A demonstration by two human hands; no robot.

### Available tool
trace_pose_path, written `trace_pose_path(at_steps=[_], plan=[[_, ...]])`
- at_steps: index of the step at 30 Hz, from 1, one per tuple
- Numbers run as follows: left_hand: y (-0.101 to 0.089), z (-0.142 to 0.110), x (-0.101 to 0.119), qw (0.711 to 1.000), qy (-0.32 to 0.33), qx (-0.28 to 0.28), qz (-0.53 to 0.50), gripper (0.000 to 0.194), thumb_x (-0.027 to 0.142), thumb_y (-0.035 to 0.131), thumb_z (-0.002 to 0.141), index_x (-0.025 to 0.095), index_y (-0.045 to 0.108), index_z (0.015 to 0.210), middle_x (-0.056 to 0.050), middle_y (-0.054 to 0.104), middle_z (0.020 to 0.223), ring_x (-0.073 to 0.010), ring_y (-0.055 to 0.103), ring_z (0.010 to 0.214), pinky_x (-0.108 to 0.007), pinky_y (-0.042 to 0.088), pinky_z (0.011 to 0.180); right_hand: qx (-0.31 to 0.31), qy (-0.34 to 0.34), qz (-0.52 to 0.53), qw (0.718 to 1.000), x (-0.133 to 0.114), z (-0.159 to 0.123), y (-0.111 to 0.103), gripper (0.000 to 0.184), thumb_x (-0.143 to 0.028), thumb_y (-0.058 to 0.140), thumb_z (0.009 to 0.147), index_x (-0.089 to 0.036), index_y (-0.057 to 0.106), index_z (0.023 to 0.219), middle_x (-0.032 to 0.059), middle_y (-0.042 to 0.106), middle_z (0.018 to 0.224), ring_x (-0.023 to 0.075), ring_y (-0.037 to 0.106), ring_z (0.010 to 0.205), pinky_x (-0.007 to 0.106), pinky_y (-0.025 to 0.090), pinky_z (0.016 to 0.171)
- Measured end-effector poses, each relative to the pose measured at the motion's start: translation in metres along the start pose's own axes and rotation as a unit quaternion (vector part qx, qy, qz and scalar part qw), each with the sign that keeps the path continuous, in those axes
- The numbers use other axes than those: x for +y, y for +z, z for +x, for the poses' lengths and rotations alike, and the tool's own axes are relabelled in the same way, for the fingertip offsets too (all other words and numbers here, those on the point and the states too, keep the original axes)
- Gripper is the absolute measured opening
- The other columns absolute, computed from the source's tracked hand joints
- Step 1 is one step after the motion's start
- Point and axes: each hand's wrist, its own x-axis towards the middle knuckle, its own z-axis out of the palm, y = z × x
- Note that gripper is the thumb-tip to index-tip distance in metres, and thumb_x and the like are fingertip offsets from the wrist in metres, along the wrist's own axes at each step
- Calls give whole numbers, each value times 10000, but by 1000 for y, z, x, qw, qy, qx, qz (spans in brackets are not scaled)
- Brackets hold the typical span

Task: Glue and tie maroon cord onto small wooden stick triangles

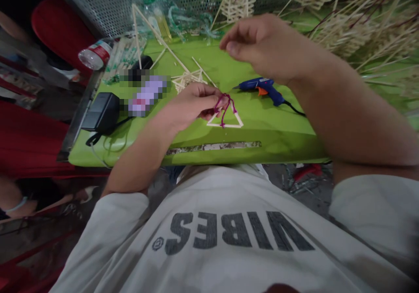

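My left hand (pixel 204 101) is closed on a small triangle of wooden sticks (pixel 225 125), pinching it at its upper corner. Purple cord (pixel 223 117) is tied to the triangle and loops over the fingertips. Raised over the table's far middle, my right hand (pixel 253 40) has loosely bent fingers, and nothing shows in it. Below that hand a blue glue gun (pixel 258 84) with an orange trigger lies on the green table (pixel 281 131), its nozzle pointing left. Just beyond my left hand sits a loose pile of short sticks (pixel 188 80).
A black power adapter (pixel 102 112) and a blurred-out purple item (pixel 149 94) lie at the left. Farther back are wrapped stick bundles (pixel 122 59), a fallen bottle (pixel 94 54) and an upright bottle (pixel 152 9). Several woven stick pieces (pixel 343 31) crowd the right. A metal strip (pixel 214 147) lies near the front edge.
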Motion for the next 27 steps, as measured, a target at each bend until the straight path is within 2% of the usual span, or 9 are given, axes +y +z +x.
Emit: trace_pose_path(at_steps=[2,4,6,9,12,17,19,23,27], plan=[[0,2,-5,999,11,37,-31,231,283,937,940,168,802,791,9,642,660,-69,543,510,-170,370,497,109,-52,-83,989,-20,-10,-2,252,26,753,1102,-187,814,982,-17,679,909,85,538,879,161,457,762],[1,2,-8,995,32,68,-58,261,308,950,971,174,800,804,10,644,686,-66,543,527,-169,383,518,140,-113,-127,975,-44,-28,-4,215,-83,715,1155,-204,810,1004,14,717,989,115,596,925,225,541,894],[1,1,-8,992,48,85,-74,312,344,955,1004,179,785,801,7,636,701,-69,536,547,-187,416,546,88,-150,-191,966,-64,-49,-7,178,-352,725,1218,-258,800,1087,15,760,1085,140,659,953,289,590,911],[2,0,-3,990,51,100,-83,387,392,929,1055,182,753,781,6,586,682,-76,495,551,-220,392,541,-23,-219,-385,896,-74,-75,-10,217,-524,700,1207,-350,825,1174,-3,810,1062,166,739,967,320,627,904],[2,0,0,987,67,114,-87,433,468,935,1080,184,769,799,20,521,649,-73,436,533,-246,309,513,-67,-258,-465,844,-61,-88,-11,187,-438,681,1187,-377,836,1273,41,854,1113,246,801,1010,406,687,973],[4,0,-2,984,107,117,-84,661,752,960,1017,229,711,698,2,492,640,-97,412,545,-289,314,502,-42,-285,-432,855,-26,-94,-15,211,-388,788,1132,-437,856,1325,68,889,1215,322,822,1046,519,664,957],[6,0,-3,984,107,111,-93,630,782,970,992,244,770,734,-5,510,654,-100,405,549,-296,304,488,-21,-299,-435,849,-13,-95,-17,246,-405,801,1138,-480,876,1360,60,899,1272,326,826,1067,530,667,987],[7,-2,1,986,66,97,-122,382,509,981,1051,183,869,888,1,579,715,-72,472,572,-236,413,536,28,-348,-468,812,8,-95,-18,239,-378,817,1143,-493,929,1321,33,918,1205,287,792,953,509,669,955],[6,-3,4,982,33,127,-137,273,299,815,1130,149,841,903,-12,671,770,-77,582,595,-193,507,584,17,-340,-430,836,22,-91,-18,125,-377,901,1044,-446,956,1133,16,911,1105,281,815,951,519,694,963]])
